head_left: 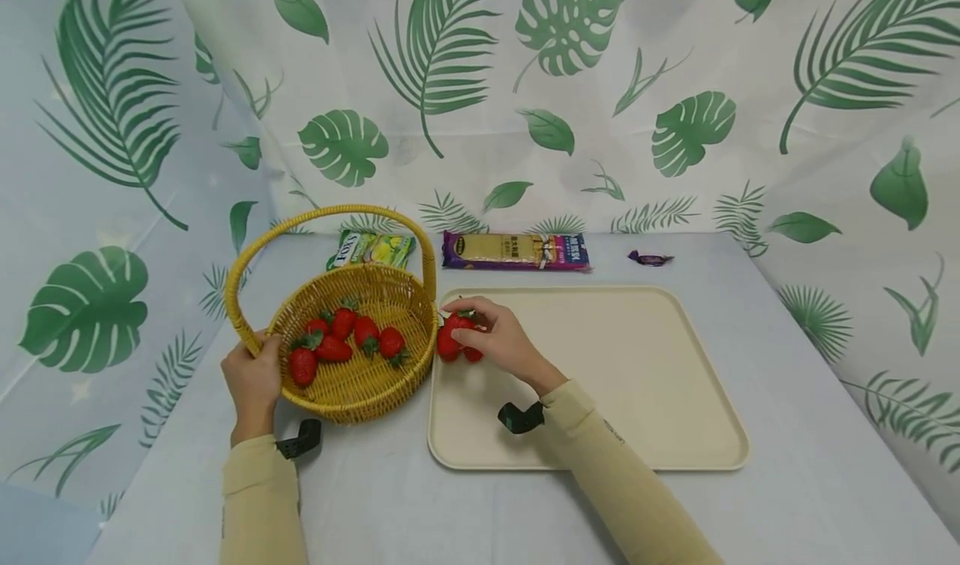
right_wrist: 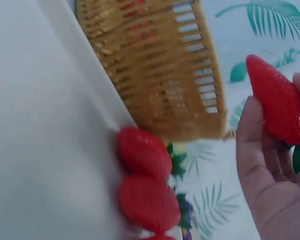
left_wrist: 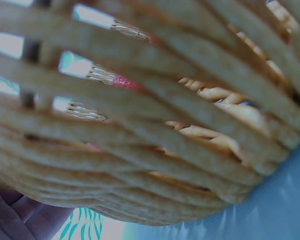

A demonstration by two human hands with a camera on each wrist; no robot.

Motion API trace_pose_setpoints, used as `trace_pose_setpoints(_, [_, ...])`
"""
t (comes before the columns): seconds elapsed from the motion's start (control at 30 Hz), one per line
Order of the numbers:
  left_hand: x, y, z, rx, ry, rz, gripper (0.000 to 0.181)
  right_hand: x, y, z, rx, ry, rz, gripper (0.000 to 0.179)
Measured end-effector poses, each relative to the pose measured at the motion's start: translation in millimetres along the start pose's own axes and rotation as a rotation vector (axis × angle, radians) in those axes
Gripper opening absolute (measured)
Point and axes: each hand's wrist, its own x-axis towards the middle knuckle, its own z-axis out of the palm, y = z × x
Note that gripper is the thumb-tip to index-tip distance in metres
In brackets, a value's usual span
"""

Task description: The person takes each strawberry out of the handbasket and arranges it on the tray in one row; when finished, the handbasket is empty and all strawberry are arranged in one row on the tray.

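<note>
A yellow wicker basket (head_left: 358,411) with a tall arched handle holds several red strawberries (head_left: 333,349) with green leaves. My left hand (head_left: 253,382) grips its left rim near the foot of the handle. In the left wrist view, the basket's woven wall (left_wrist: 140,125) fills most of the picture. Between thumb and fingers, my right hand (head_left: 504,344) pinches a strawberry (right_wrist: 280,102), just right of the basket. Beneath that hand, more strawberries (right_wrist: 149,202) lie along the left edge of a cream tray (head_left: 615,382), partly hidden in the head view.
Behind the basket lies a green Fox's candy bag (head_left: 375,249). A purple and yellow noodle packet (head_left: 516,251) and a small purple wrapped candy (head_left: 649,258) lie along the back. Leaf-patterned cloth (head_left: 465,132) hangs behind the table.
</note>
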Motion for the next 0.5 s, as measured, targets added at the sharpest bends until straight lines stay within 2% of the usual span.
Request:
trace_pose_setpoints(0.17, [0.1, 0.4, 0.0, 0.006, -0.005, 0.007, 0.026, -4.1, 5.6, -18.6, -0.014, 0.036, 0.071, 0.035])
trace_pose_setpoints(0.5, [0.3, -1.6, 2.2, 0.001, 0.003, 0.044, 0.026, -12.1, 23.2, -63.0, 0.012, 0.155, 0.127, 0.035])
